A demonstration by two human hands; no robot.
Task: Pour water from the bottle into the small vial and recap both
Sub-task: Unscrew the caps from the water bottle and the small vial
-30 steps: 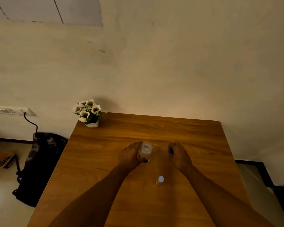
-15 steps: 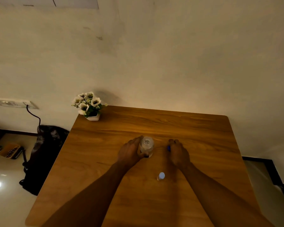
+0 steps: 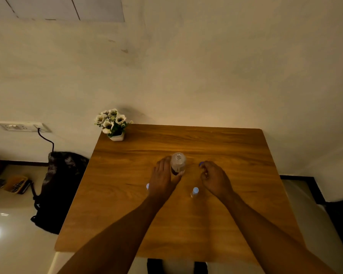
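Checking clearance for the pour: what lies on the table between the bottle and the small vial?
Nothing stands there. In the head view only bare wooden table shows between the bottle and the small vial; the left hand touches the bottle's side.

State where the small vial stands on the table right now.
The small vial stands upright on the table, just inside the right hand's wrist, nearer the camera than the bottle.
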